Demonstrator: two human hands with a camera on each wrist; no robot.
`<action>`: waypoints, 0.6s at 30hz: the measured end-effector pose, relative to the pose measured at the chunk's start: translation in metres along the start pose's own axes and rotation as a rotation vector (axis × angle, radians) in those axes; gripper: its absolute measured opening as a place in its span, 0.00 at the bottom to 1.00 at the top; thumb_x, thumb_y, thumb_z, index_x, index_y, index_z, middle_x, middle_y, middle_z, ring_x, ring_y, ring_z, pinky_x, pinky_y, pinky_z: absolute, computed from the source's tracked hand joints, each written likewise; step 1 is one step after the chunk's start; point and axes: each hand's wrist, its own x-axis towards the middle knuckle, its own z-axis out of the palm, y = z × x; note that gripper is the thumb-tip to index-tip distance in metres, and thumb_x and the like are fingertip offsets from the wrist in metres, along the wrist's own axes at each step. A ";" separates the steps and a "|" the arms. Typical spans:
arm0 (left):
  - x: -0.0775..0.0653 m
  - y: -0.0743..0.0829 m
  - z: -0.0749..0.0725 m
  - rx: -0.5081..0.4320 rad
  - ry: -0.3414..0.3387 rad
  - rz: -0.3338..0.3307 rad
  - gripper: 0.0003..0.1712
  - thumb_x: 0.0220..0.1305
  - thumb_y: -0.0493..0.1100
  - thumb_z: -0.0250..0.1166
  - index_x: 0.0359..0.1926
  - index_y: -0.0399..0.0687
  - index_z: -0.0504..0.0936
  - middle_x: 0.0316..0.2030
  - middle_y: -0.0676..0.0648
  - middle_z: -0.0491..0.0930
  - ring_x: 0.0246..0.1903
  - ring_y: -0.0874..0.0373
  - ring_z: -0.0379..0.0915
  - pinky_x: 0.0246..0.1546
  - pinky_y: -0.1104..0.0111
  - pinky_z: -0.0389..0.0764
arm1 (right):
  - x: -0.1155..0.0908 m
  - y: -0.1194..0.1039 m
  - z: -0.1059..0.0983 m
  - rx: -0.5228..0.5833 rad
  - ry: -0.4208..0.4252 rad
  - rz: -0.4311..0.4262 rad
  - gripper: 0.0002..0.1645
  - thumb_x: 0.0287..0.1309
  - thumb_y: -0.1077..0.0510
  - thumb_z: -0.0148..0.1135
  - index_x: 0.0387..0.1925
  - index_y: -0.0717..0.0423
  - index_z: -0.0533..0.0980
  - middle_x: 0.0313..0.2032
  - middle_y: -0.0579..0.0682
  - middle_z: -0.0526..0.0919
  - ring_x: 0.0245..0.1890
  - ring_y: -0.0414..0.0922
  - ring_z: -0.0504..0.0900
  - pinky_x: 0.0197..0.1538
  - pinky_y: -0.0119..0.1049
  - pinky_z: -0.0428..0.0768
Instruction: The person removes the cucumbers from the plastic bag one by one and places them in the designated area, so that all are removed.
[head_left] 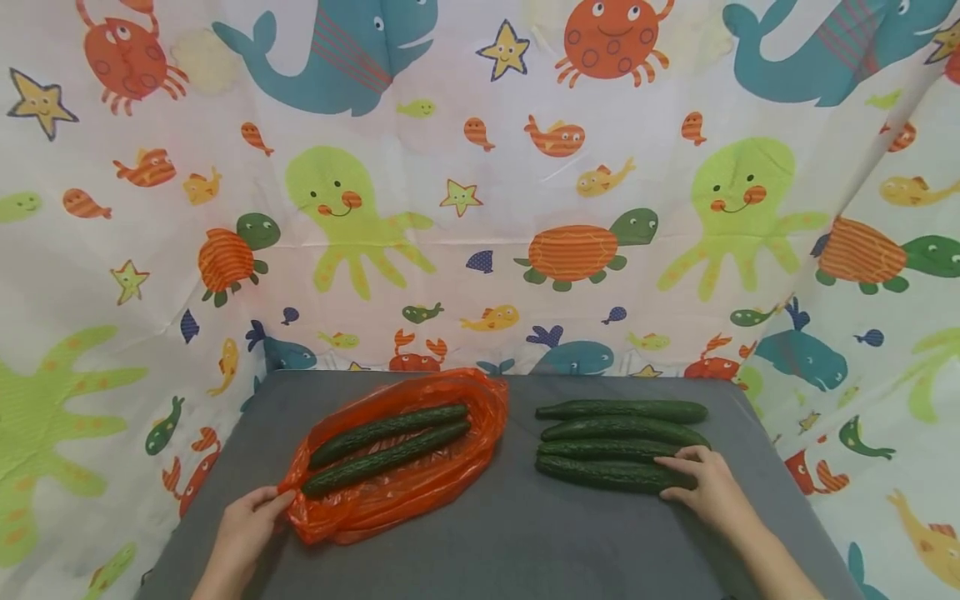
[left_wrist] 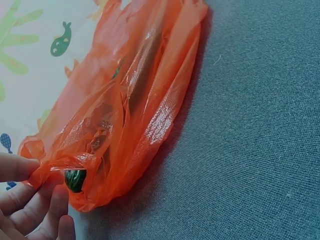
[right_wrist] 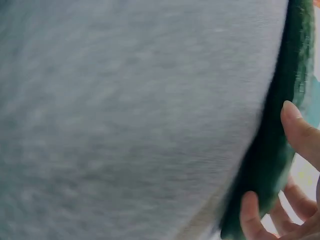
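Head view showed the left hand (head_left: 250, 523) pinching the orange bag (head_left: 411, 505) and, right of it, the right hand (head_left: 705, 485) gripping the front cucumber (head_left: 600, 473), apparently a grasping step calling for a lift.

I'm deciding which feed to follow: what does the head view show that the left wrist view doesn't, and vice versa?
Only the head view: the right hand, its thumb and fingers about the nearest cucumber in a row of four, and two cucumbers along their length in the orange bag.

Only the left wrist view: a close look at a cucumber end framed by the bag, and a small pale thread-like mark on the grey tabletop.

Both: the left hand pinching the bag, the tabletop and the sea-creature sheet.
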 end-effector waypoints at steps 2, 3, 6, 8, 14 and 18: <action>-0.001 -0.001 -0.001 -0.001 0.006 0.003 0.26 0.69 0.54 0.66 0.48 0.32 0.81 0.39 0.45 0.82 0.35 0.57 0.78 0.36 0.60 0.83 | 0.001 -0.001 -0.002 0.007 0.002 -0.002 0.31 0.42 0.53 0.82 0.54 0.47 0.85 0.53 0.60 0.77 0.53 0.64 0.74 0.50 0.63 0.74; -0.001 -0.002 -0.001 -0.001 0.009 0.006 0.26 0.69 0.54 0.66 0.49 0.32 0.81 0.39 0.46 0.83 0.35 0.57 0.78 0.36 0.60 0.83 | 0.002 -0.003 -0.004 0.015 0.006 -0.003 0.32 0.43 0.53 0.82 0.54 0.47 0.85 0.54 0.61 0.77 0.54 0.65 0.74 0.51 0.64 0.74; -0.002 -0.002 0.001 0.005 0.015 0.016 0.26 0.69 0.54 0.66 0.49 0.32 0.81 0.36 0.48 0.83 0.34 0.58 0.78 0.35 0.61 0.83 | 0.002 -0.009 -0.012 0.038 0.015 0.009 0.33 0.44 0.52 0.81 0.56 0.47 0.83 0.58 0.62 0.76 0.57 0.68 0.73 0.51 0.66 0.74; -0.002 -0.002 0.001 0.010 0.008 0.018 0.25 0.69 0.53 0.66 0.49 0.32 0.81 0.35 0.49 0.83 0.34 0.59 0.77 0.34 0.62 0.82 | 0.005 -0.018 -0.018 0.071 0.008 0.028 0.36 0.46 0.50 0.80 0.60 0.47 0.81 0.59 0.61 0.76 0.59 0.67 0.73 0.51 0.65 0.75; -0.002 -0.003 0.003 -0.005 -0.021 0.002 0.27 0.70 0.53 0.65 0.51 0.30 0.79 0.34 0.50 0.83 0.34 0.58 0.77 0.34 0.62 0.82 | 0.024 -0.050 -0.022 0.300 -0.062 0.073 0.44 0.53 0.43 0.76 0.70 0.45 0.71 0.65 0.57 0.75 0.61 0.61 0.77 0.53 0.63 0.78; -0.003 -0.002 0.003 -0.010 -0.019 -0.001 0.27 0.70 0.53 0.65 0.52 0.30 0.79 0.34 0.50 0.83 0.34 0.58 0.77 0.35 0.62 0.82 | 0.039 -0.079 -0.012 0.450 -0.078 0.014 0.42 0.53 0.43 0.75 0.69 0.42 0.72 0.64 0.55 0.78 0.62 0.58 0.78 0.55 0.60 0.79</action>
